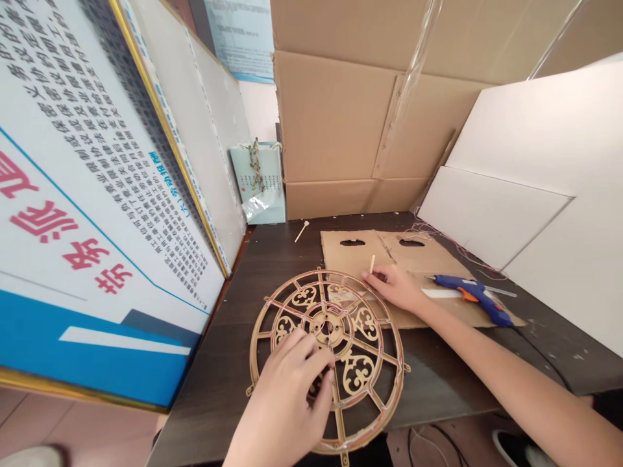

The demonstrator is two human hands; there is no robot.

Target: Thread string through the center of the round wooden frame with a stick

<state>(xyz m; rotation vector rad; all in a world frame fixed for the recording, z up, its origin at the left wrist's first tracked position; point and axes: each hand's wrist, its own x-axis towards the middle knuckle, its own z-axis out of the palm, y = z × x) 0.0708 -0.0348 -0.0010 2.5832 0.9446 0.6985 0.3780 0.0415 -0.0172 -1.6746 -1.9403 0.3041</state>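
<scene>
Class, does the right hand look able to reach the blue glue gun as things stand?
Probably yes: the glue gun lies near with nothing on top, though the right hand already holds a small stick.

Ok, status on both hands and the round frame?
Left hand over round frame, grip unclear. Right hand pinching small stick. Frame partly overlaps cardboard sheet; glue gun on cardboard, clear of frame.

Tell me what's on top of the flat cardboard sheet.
On the sheet: the blue glue gun, a white strip, and thin wires at its far edge. The round frame overlaps its left part. Parts under the right hand and forearm are hidden.
</scene>
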